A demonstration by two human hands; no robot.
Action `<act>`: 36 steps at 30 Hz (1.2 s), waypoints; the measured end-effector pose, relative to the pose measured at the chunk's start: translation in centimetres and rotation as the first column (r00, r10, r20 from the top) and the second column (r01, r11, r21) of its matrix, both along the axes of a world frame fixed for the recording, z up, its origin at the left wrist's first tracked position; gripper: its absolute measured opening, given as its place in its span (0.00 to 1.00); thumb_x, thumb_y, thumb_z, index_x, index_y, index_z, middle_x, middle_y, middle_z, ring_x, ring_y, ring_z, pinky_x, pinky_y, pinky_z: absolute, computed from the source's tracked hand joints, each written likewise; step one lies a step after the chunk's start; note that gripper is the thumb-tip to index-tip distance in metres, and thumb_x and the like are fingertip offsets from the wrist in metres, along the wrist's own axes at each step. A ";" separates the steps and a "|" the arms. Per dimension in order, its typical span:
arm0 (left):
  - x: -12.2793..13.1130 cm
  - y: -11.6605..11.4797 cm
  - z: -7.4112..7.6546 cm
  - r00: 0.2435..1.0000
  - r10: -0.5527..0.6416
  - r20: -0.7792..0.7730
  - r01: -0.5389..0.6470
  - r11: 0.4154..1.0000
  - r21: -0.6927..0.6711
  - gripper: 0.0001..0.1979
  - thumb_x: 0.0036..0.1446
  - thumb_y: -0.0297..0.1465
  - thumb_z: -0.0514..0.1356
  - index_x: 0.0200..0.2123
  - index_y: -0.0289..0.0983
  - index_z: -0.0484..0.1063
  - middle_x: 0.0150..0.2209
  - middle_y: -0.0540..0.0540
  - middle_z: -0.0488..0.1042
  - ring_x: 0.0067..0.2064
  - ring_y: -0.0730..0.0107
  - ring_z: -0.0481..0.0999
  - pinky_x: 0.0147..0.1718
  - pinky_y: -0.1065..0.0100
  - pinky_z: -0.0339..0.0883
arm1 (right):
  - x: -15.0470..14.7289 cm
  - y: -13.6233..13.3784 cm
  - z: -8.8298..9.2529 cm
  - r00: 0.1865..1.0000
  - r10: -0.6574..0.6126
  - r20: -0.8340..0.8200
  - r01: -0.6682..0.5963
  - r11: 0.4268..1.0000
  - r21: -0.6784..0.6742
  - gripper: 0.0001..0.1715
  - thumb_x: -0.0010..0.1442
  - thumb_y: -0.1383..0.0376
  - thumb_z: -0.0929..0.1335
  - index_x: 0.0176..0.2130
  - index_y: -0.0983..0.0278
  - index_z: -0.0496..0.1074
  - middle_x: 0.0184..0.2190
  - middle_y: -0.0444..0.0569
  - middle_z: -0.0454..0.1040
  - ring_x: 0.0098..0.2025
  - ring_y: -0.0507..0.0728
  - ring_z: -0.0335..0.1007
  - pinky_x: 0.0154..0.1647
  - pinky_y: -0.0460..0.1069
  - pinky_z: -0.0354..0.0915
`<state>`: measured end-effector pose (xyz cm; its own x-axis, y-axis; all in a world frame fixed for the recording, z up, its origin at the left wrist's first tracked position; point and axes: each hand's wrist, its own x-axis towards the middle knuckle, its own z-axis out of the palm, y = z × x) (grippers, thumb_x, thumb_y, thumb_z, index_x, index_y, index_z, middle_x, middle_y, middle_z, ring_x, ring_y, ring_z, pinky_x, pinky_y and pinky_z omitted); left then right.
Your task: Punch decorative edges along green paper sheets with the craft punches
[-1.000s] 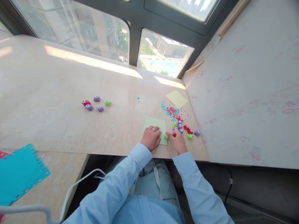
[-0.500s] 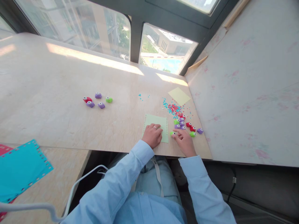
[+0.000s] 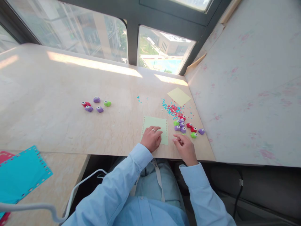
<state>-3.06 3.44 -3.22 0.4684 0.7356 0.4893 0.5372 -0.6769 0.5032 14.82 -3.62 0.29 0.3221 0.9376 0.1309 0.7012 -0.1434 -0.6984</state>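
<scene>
Pale marble-look desk (image 3: 58, 78) in a corner, under windows (image 3: 70, 28); daylight stripe along the far edge.

Far left, near edge: one teal sheet (image 3: 21, 175), holes punched along its border, lying over one red sheet (image 3: 4, 155) of which only corners show. One white cable (image 3: 70, 194) loops below the desk edge.

Left of centre: left group of punches (image 3: 96, 105), five small craft punches, well apart from the hands. One red, three purple, one green.

Centre: thin teal scatter (image 3: 139, 99), a few specks.

Light green sheet (image 3: 156, 123), one, at the near edge of the desk, with a row of holes down each side. Left hand (image 3: 151, 138) rests on its near half, one ring on a finger. Fingers bent under in a loose fist, pressing the paper, gripping nothing I can see.

Right hand (image 3: 185, 146) on the desk just beside the sheet's right edge. Fingers curled inward, tips together; cannot tell whether they hold anything.

Beyond it: right cluster of punches (image 3: 185, 126), about ten, crowded. Three red, two green, the rest purple.

Behind them: confetti pile (image 3: 172, 110), red and teal mixed. One yellow sheet (image 3: 178, 96) further back.

Right: wall panel (image 3: 246, 94), pale with pink blotches.
</scene>
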 end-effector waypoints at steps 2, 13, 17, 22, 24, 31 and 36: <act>-0.9 -0.8 0.6 0.991 -0.007 0.133 0.002 0.999 0.041 0.11 0.56 0.21 0.56 0.39 0.37 0.75 0.44 0.43 0.78 0.45 0.61 0.73 0.44 0.58 0.68 | -0.4 0.0 -0.5 0.999 0.006 -0.043 -0.007 1.000 -0.008 0.18 0.56 0.57 0.66 0.40 0.65 0.78 0.32 0.50 0.74 0.26 0.53 0.64 0.31 0.50 0.67; -14.5 2.8 0.4 0.695 0.668 0.266 -0.659 0.740 -0.136 0.10 0.56 0.29 0.57 0.39 0.37 0.75 0.40 0.42 0.78 0.42 0.60 0.76 0.33 0.63 0.72 | -0.3 0.1 -2.1 1.000 0.006 -0.026 -0.006 1.000 0.025 0.22 0.58 0.52 0.64 0.36 0.65 0.78 0.33 0.53 0.77 0.28 0.56 0.68 0.33 0.51 0.68; -19.0 6.2 0.2 0.499 0.854 0.146 -0.840 0.518 -0.161 0.20 0.50 0.29 0.58 0.48 0.34 0.71 0.46 0.38 0.75 0.46 0.55 0.75 0.44 0.55 0.71 | -0.1 -0.3 -2.6 1.000 0.008 0.030 -0.009 0.999 0.036 0.25 0.58 0.48 0.63 0.36 0.63 0.78 0.34 0.52 0.78 0.29 0.57 0.70 0.34 0.51 0.68; -22.2 9.2 0.1 0.427 0.904 0.017 -0.898 0.426 -0.111 0.26 0.49 0.29 0.61 0.53 0.32 0.66 0.53 0.33 0.72 0.56 0.49 0.70 0.57 0.50 0.62 | 0.8 -0.4 -3.7 0.991 0.030 0.130 -0.036 0.998 0.050 0.32 0.57 0.40 0.61 0.35 0.62 0.78 0.35 0.52 0.79 0.31 0.58 0.73 0.35 0.52 0.67; -22.8 10.0 0.0 0.436 0.900 -0.021 -0.896 0.432 -0.102 0.28 0.49 0.30 0.62 0.55 0.32 0.66 0.54 0.33 0.71 0.57 0.49 0.69 0.58 0.51 0.61 | 0.9 -0.3 -3.9 0.984 0.035 0.174 -0.046 0.997 0.061 0.34 0.57 0.38 0.60 0.35 0.61 0.78 0.35 0.51 0.79 0.32 0.60 0.74 0.34 0.52 0.67; -22.6 10.1 -0.6 0.523 0.851 -0.048 -0.852 0.524 0.012 0.18 0.53 0.28 0.60 0.48 0.40 0.74 0.55 0.38 0.71 0.58 0.50 0.67 0.57 0.47 0.60 | 0.2 -0.2 -3.5 0.968 0.031 0.248 -0.044 0.998 0.048 0.35 0.59 0.38 0.58 0.35 0.60 0.77 0.35 0.51 0.79 0.31 0.60 0.73 0.33 0.53 0.65; -21.6 9.5 -0.4 0.548 0.832 -0.084 -0.834 0.552 0.024 0.17 0.54 0.20 0.56 0.42 0.43 0.78 0.57 0.39 0.69 0.61 0.48 0.62 0.57 0.43 0.59 | 0.1 -0.1 -3.1 0.976 0.044 0.214 -0.044 0.999 -0.002 0.32 0.58 0.40 0.59 0.35 0.60 0.77 0.36 0.53 0.79 0.31 0.61 0.73 0.34 0.54 0.66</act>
